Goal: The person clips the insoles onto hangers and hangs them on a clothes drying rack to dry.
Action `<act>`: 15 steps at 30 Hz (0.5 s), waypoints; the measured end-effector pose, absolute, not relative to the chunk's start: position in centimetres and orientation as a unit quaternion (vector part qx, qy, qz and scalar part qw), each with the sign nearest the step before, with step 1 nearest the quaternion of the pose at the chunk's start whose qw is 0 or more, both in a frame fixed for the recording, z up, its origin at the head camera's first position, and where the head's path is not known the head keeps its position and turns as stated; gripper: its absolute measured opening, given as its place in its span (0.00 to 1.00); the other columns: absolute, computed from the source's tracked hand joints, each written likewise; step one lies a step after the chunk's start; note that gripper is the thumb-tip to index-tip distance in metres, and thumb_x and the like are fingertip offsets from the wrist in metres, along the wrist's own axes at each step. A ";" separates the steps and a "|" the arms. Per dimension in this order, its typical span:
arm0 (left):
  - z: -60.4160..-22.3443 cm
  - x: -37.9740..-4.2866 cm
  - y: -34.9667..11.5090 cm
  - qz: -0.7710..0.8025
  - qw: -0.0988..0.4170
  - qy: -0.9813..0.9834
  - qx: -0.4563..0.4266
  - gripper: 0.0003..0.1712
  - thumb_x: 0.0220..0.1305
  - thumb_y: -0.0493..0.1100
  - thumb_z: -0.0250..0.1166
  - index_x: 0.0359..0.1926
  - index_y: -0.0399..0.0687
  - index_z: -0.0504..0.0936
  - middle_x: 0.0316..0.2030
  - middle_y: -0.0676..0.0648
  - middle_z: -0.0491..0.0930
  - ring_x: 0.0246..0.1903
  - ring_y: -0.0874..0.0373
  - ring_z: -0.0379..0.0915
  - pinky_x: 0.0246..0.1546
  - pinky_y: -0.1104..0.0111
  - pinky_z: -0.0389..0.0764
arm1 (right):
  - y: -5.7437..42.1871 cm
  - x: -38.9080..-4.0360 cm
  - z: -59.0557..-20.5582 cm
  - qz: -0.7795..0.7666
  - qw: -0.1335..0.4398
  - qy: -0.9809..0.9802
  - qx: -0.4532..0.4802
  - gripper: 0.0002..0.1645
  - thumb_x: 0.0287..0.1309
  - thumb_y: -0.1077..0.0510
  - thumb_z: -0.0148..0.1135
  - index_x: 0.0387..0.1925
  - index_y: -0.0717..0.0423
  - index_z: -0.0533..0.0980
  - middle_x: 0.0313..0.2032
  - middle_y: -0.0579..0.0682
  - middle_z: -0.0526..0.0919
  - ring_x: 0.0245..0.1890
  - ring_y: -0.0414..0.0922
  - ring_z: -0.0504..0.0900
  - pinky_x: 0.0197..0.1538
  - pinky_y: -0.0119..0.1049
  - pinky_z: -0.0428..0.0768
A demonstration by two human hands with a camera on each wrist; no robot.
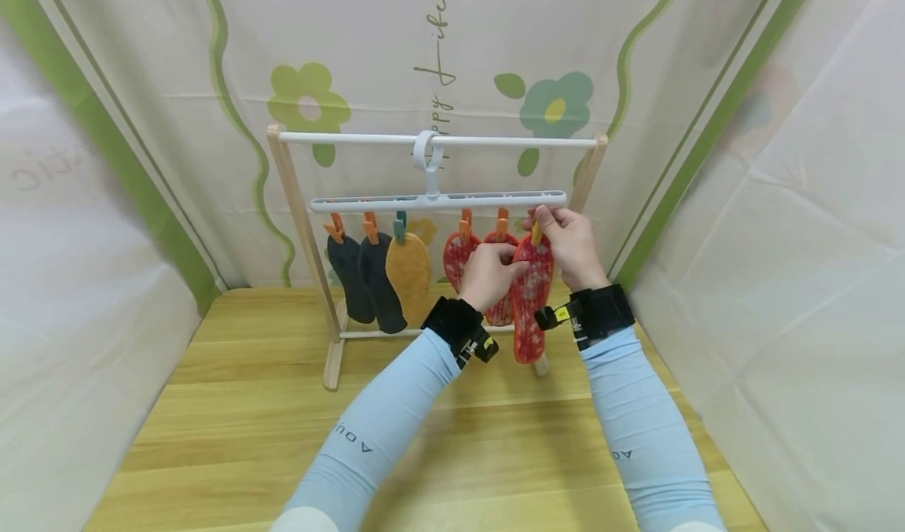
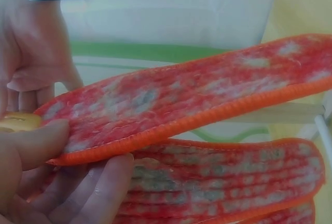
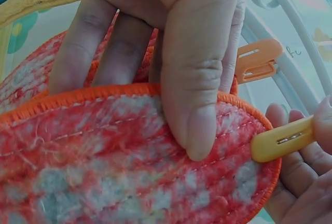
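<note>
A red-and-white patterned insole with orange edging hangs at the right end of the pale hanger. My left hand pinches its edge near the top, thumb on the front and fingers behind, as the left wrist view shows. With thumb and fingers, my right hand grips a yellow clothespin whose tip overlaps the insole's top end. Behind my left hand, two more red insoles hang from orange clothespins.
Two dark insoles and a yellow insole hang on the hanger's left half. The hanger's hook loops over the white bar of a wooden-legged rack. The rack stands on a wood-grain table between fabric walls.
</note>
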State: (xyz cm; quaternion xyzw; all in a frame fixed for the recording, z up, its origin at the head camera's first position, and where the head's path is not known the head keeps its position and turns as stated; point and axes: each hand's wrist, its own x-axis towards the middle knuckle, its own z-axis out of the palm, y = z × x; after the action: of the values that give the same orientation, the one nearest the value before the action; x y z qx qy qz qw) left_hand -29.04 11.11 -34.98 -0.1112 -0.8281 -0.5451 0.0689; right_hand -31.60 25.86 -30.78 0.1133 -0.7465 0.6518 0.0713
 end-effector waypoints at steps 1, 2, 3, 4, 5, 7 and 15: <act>-35.0 -29.1 11.1 -0.545 0.068 -0.828 -0.111 0.10 0.66 0.44 0.68 0.45 0.45 0.88 0.32 0.54 0.84 0.29 0.61 0.77 0.30 0.71 0.78 | 25.9 -31.6 -30.8 0.651 0.072 -0.747 0.117 0.26 0.68 0.44 0.56 0.52 0.62 0.79 0.41 0.57 0.85 0.52 0.48 0.78 0.53 0.40 0.75; -35.0 -29.1 11.2 -0.545 0.068 -0.829 -0.110 0.10 0.66 0.44 0.68 0.45 0.45 0.88 0.32 0.54 0.84 0.29 0.61 0.77 0.30 0.71 0.78 | 25.9 -31.7 -30.9 0.650 0.073 -0.747 0.121 0.26 0.68 0.44 0.56 0.52 0.62 0.79 0.41 0.58 0.85 0.52 0.48 0.78 0.54 0.40 0.75; -35.0 -29.1 11.2 -0.545 0.067 -0.829 -0.110 0.11 0.66 0.44 0.68 0.45 0.45 0.87 0.32 0.54 0.84 0.29 0.62 0.78 0.30 0.71 0.78 | 25.9 -31.7 -31.0 0.648 0.076 -0.748 0.122 0.27 0.67 0.44 0.56 0.52 0.62 0.79 0.41 0.57 0.85 0.52 0.48 0.77 0.53 0.40 0.75; -35.0 -29.1 11.2 -0.546 0.065 -0.828 -0.109 0.11 0.66 0.44 0.68 0.45 0.45 0.87 0.32 0.53 0.84 0.29 0.62 0.78 0.31 0.71 0.79 | 25.9 -31.7 -31.0 0.647 0.078 -0.749 0.123 0.27 0.67 0.43 0.57 0.53 0.61 0.79 0.41 0.57 0.85 0.52 0.47 0.77 0.52 0.39 0.75; -35.1 -29.2 11.1 -0.546 0.064 -0.828 -0.108 0.11 0.67 0.44 0.67 0.45 0.45 0.87 0.33 0.53 0.85 0.30 0.62 0.78 0.31 0.71 0.79 | 25.9 -31.7 -31.1 0.645 0.080 -0.750 0.123 0.28 0.66 0.42 0.58 0.53 0.61 0.79 0.41 0.57 0.85 0.52 0.47 0.77 0.52 0.39 0.74; -35.2 -29.2 11.0 -0.546 0.060 -0.829 -0.108 0.10 0.67 0.44 0.67 0.44 0.44 0.88 0.32 0.53 0.85 0.30 0.63 0.78 0.31 0.71 0.79 | 25.9 -31.8 -31.4 0.641 0.086 -0.753 0.124 0.30 0.64 0.40 0.59 0.53 0.61 0.80 0.41 0.57 0.86 0.53 0.45 0.76 0.50 0.37 0.74; -35.8 -29.4 10.3 -0.522 0.045 -0.844 -0.112 0.13 0.67 0.46 0.67 0.45 0.41 0.87 0.34 0.50 0.86 0.29 0.63 0.79 0.30 0.72 0.78 | 26.0 -32.1 -32.1 0.640 0.091 -0.751 0.132 0.32 0.62 0.39 0.62 0.54 0.60 0.80 0.44 0.58 0.86 0.50 0.46 0.77 0.47 0.35 0.75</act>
State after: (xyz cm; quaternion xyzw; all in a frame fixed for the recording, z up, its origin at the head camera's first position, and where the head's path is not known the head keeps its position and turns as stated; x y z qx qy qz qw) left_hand -29.40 10.28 -35.80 -0.1122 -0.8442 -0.5222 0.0445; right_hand -32.15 25.99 -32.14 0.1323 -0.7513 0.6402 0.0906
